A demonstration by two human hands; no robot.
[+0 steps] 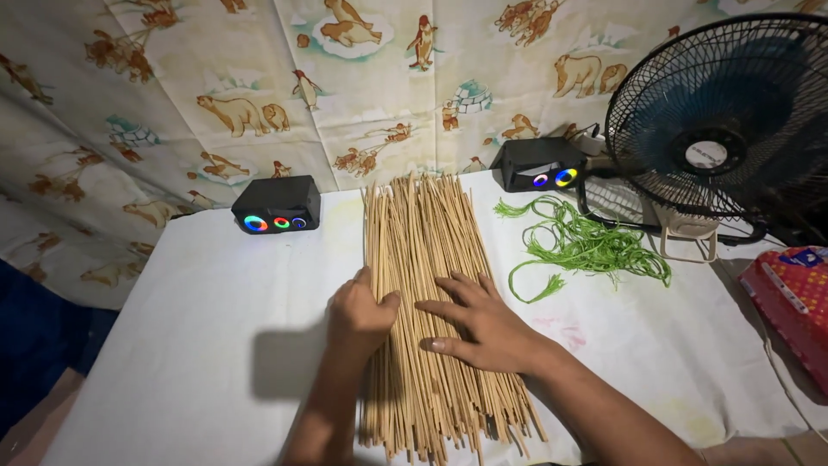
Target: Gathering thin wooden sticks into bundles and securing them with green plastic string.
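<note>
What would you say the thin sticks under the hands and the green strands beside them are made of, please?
Sticks: likely bamboo or similar wood, pale tan, matte, thin and straight with uneven ends. Green strands: probably plastic raffia or twine, bright green, limp and curling, frayed at the ends; the fibre itself is unclear.

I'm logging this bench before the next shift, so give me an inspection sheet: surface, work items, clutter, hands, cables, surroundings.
Surface: table under a white cloth, faint stains at the near right.
Work items: thin bamboo-coloured sticks laid flat in a long bundle; green strings loose to their right.
Clutter: two black speakers, one at the left, one at the right, both with lit coloured rings; red patterned packet at the right edge.
Hands: left hand curled on the sticks' left edge; right hand flat on top, fingers spread.
Cables: black cable beside the fan base.
Surroundings: black fan; animal-print cloth backdrop.
</note>
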